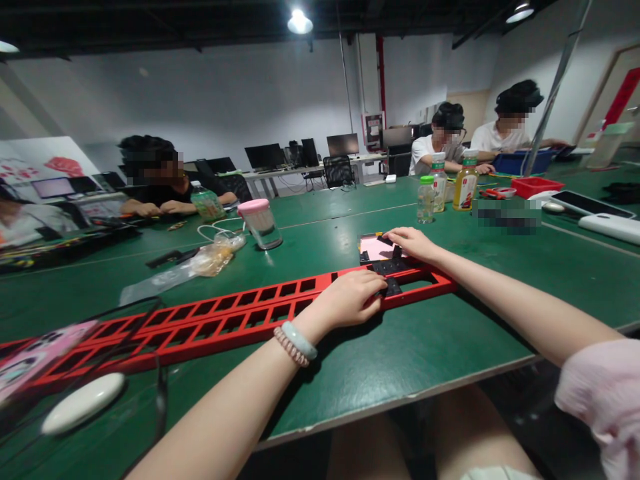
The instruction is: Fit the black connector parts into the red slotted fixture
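Note:
A long red slotted frame (270,309) lies on the green table, with two rows of rectangular openings. Over its right part, my left hand (353,297) has its fingers bent and closed at a small black piece (393,287); the fingertips are partly hidden. Just behind the frame, the fingers of my right hand (413,243) pinch a dark piece (384,240). Below those fingers is a small tray with a pink bottom (373,249) and black pieces in it. More black pieces (387,267) sit in the frame between my two hands.
A pink-lidded glass jar (265,230), a plastic bag (200,263) and a white oval object (84,402) are to the left. Bottles (465,183), a red tray (537,187) and a phone (593,203) stand or lie to the right. Several people sit across the table.

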Tool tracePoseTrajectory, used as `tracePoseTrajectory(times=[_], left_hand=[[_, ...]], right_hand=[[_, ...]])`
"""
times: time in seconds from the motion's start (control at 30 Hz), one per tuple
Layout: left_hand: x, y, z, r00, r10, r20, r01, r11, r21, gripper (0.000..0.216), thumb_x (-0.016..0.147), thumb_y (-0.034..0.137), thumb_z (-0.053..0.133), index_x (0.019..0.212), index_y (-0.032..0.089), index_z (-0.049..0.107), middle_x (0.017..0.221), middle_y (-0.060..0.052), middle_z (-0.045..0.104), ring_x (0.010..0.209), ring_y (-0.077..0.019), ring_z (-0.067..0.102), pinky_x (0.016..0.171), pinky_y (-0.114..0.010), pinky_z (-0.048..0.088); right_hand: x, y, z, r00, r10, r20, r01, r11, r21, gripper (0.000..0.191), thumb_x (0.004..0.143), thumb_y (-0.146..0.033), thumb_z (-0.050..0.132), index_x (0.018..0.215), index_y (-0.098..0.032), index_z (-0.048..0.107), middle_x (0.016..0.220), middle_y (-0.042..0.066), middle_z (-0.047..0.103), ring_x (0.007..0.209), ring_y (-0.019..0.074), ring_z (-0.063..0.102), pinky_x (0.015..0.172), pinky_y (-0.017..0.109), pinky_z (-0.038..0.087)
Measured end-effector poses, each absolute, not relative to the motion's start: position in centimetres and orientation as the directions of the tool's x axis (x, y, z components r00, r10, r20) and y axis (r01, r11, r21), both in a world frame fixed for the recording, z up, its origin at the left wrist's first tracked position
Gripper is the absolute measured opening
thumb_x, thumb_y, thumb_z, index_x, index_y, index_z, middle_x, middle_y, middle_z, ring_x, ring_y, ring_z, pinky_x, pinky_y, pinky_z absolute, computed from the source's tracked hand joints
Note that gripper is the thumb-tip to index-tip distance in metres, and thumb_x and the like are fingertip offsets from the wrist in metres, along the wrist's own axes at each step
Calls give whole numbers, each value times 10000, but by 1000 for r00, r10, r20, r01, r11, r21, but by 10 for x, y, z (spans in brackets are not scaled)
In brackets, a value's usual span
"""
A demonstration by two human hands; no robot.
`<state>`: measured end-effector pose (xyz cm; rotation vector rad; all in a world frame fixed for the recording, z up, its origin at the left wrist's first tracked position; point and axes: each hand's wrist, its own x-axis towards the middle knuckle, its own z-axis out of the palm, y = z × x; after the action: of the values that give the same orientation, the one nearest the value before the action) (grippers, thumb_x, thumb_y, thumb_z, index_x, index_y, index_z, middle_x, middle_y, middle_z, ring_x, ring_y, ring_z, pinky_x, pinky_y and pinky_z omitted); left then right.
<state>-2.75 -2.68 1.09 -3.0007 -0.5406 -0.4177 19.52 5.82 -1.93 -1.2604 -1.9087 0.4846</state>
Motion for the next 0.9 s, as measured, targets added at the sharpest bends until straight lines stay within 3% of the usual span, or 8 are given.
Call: tracePoseTrajectory(times=[0.13, 0.3, 0.63, 0.8, 0.9], left_hand=[[-28, -25, 10, 903, 321, 286, 341, -940, -20, 235, 821, 166, 434, 1027, 133, 544, 1044, -95, 588, 988, -193, 541, 895, -331, 423], [-28, -27, 11, 903, 334, 271, 354, -935, -27, 239, 827, 170, 429, 1034, 133, 543, 1054, -94, 585, 997, -197, 537, 901, -339, 422], [-26, -25, 13, 906, 317, 279, 334, -943, -11, 241, 822, 162, 435, 1033, 119, 544, 1083, -112, 576, 1022, -185, 529, 937, -332, 411], [-26, -26, 13, 905, 319, 283, 333, -943, -5, 242, 821, 160, 435, 1034, 122, 543, 1081, -113, 575, 1022, -186, 530, 930, -333, 416], [-26, -26, 14, 904, 318, 287, 332, -943, -2, 242, 818, 155, 435, 1033, 132, 544, 1085, -109, 574, 1017, -189, 532, 921, -337, 423]], right_hand=[[204, 54, -21, -125, 910, 395, 183, 413, -892, 352, 687, -308, 605, 1019, -195, 575, 907, 44, 640, 728, 146, 570, 638, 287, 455], [207, 45, -23, -99, 938, 333, -136, 319, -938, 324, 612, -267, 688, 907, -194, 575, 836, 18, 624, 666, 106, 570, 595, 245, 448], [201, 28, -14, -94, 963, 251, -304, 212, -929, 227, 712, -291, 630, 891, -185, 540, 770, 21, 623, 629, 112, 600, 606, 270, 487], [194, 16, -8, -212, 956, 202, -358, 116, -927, 201, 766, -267, 565, 949, -229, 489, 770, -7, 603, 704, 124, 621, 719, 336, 513], [192, 9, -4, -232, 961, 153, -319, 74, -945, 209, 734, -244, 591, 919, -217, 498, 742, -9, 579, 680, 112, 597, 700, 314, 515]])
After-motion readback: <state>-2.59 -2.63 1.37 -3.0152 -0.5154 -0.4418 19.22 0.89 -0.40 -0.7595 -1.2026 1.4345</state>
